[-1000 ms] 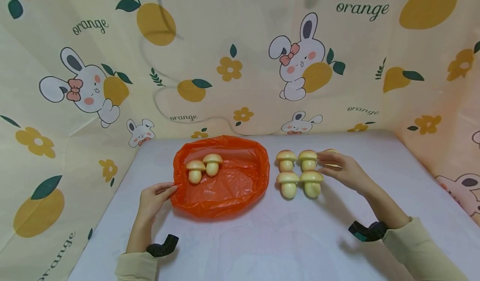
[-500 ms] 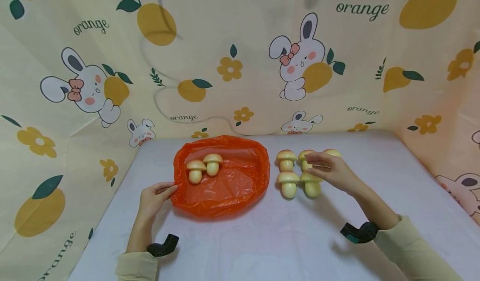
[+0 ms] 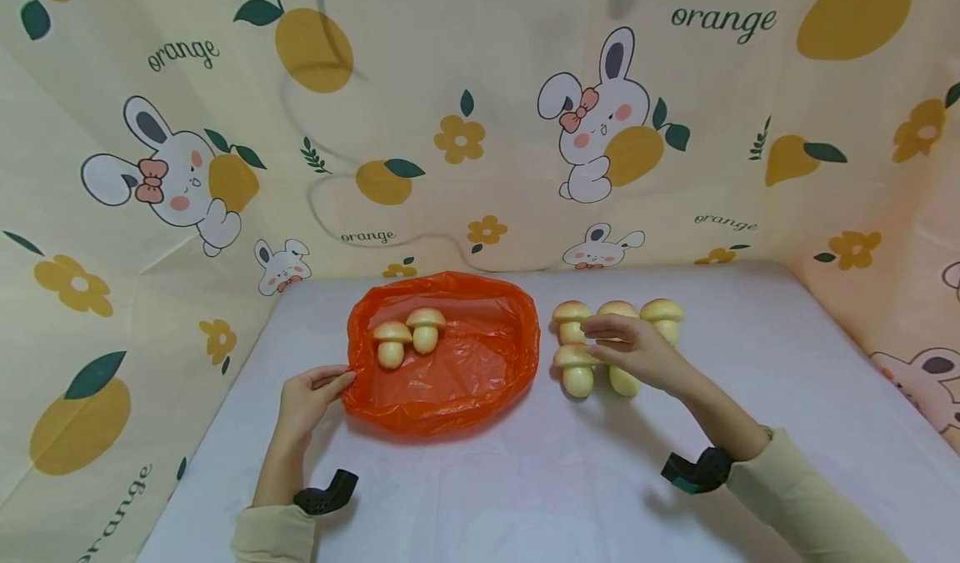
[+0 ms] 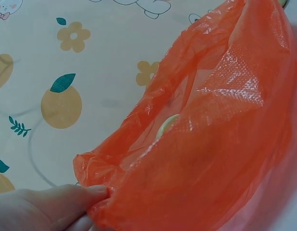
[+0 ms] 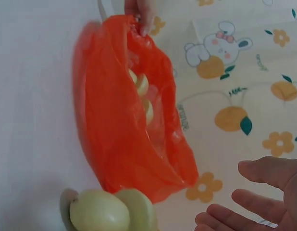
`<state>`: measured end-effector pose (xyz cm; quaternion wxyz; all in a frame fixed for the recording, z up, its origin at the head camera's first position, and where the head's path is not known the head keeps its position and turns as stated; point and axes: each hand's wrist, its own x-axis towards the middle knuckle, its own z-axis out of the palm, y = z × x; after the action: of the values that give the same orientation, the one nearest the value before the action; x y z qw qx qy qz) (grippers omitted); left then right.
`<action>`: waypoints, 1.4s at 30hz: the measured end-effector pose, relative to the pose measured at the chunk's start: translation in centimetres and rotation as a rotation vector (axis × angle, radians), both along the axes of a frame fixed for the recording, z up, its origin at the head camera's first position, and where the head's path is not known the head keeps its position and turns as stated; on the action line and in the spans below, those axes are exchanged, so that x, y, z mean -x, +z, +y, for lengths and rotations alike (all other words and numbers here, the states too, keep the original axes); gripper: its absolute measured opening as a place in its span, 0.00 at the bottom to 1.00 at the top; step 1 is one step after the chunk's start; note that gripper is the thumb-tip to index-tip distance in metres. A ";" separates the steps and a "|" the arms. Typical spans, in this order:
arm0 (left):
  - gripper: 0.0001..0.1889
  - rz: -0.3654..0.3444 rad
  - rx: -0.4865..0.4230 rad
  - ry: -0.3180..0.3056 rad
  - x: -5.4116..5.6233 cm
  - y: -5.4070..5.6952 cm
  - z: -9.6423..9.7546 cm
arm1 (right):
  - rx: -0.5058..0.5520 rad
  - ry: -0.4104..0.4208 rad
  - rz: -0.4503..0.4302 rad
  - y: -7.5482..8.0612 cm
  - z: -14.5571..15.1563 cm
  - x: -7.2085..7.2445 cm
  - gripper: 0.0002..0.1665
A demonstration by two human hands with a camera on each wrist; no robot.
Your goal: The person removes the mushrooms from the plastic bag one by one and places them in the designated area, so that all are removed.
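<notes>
Far L, beige sleeve (image 3: pixel 273 534) w/ a black wrist unit (image 3: pixel 327 493) at the cuff; L hand (image 3: pixel 303 400) above it, thumb & fingers pinching the L edge of the orange plastic bag (image 3: pixel 465 371); bag sits open-mouthed on the white table (image 3: pixel 450 500), 2 mushrooms inside, toward its L side: one nearer (image 3: pixel 391 354), the other just R & a bit farther back (image 3: pixel 426 338); R of bag, 5 more mushrooms on the table: L pair, back (image 3: pixel 572 311) & front (image 3: pixel 577 375); middle pair, back (image 3: pixel 618 308) & front (image 3: pixel 624 385), both partly hidden by R hand (image 3: pixel 633 350); that hand hovers over the group, fingers extended, thumb apart, clamped on nothing; 5th mushroom (image 3: pixel 663 321) at back R; then second black unit (image 3: pixel 697 471) on R wrist & R sleeve (image 3: pixel 810 496); behind all, backdrop (image 3: pixel 510 163) printed w/ rabbits, oranges & flowers.
</notes>
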<state>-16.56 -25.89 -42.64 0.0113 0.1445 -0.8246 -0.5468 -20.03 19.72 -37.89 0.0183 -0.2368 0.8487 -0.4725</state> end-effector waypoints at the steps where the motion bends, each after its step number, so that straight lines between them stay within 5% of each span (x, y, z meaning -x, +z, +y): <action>1: 0.21 0.000 0.001 0.000 0.0 0.0 0.0 | 0.000 0.008 0.004 0.0 -0.2 0.0 0.20; 42: 0.20 0.004 0.043 -0.026 0.1 -0.3 0.1 | 0.080 0.173 -0.115 -2.2 -9.7 0.4 0.20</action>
<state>-16.63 -25.78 -42.89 0.0091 0.1322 -0.8379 -0.5294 -20.38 10.02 -40.11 0.0984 -0.2819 0.8033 -0.5154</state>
